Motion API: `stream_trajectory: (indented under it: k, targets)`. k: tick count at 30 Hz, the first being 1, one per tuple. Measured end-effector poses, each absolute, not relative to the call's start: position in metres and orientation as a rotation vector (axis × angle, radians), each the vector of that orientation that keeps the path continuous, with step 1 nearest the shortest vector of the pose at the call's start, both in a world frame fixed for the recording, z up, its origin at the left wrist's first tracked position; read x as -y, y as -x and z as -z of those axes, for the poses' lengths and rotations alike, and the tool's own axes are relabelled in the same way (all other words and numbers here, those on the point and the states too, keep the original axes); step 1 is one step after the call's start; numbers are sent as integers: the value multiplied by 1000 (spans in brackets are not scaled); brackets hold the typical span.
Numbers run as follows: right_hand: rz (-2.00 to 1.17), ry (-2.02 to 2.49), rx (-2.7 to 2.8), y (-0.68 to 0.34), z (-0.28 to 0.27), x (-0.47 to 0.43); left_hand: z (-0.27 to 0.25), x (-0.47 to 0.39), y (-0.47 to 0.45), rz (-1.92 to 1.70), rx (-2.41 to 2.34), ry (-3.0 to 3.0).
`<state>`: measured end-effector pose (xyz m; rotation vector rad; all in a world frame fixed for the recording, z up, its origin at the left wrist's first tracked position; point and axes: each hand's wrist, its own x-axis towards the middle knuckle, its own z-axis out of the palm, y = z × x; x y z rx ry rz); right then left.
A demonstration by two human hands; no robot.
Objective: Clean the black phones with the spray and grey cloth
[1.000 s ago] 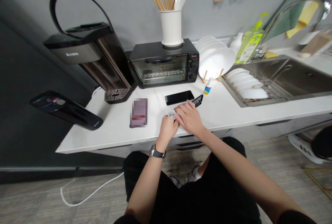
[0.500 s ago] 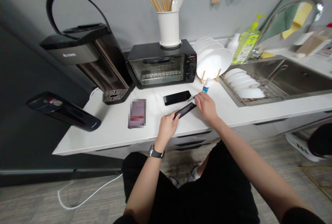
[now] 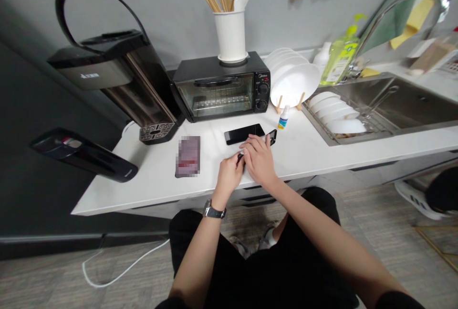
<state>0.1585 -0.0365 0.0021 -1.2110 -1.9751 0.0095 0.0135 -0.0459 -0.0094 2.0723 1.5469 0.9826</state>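
My left hand is closed on the near left end of a slim black phone, held tilted just above the counter. Whether it wears a case I cannot tell. Across it lies my right hand, fingers pressed over its upper side, with a bit of what looks like a small grey cloth showing under them. Most of the held phone is hidden by this hand. Just behind, a second black phone rests flat on the counter. A small white, blue and yellow bottle stands to the right.
On the white counter a pixelated flat item lies left of my hands. Behind are a toaster oven, white plates and a black dispenser. A dark cylinder leans at left; a sink with bowls is at right.
My right hand has slid left and nearer along the held phone, from its far right end towards my left hand. The small bottle now shows fully. My left hand keeps its hold.
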Motion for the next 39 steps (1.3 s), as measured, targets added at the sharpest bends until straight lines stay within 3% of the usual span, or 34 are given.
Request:
stream_trajectory:
  k: [8, 16, 28, 39]
  targets:
    - [86, 1009, 2239, -173, -4, 33, 12, 45, -12, -956, -1551, -2097]
    - [172, 1124, 2192, -217, -4, 11, 8, 47, -15, -998, -1499, -2025]
    - [-226, 1353, 1735, -243, 7, -1, 6, 45, -16, -961, -1570, -2019]
    - [22, 1331, 1627, -205, 5, 12, 10, 42, -16, -1014, -1591, -2054]
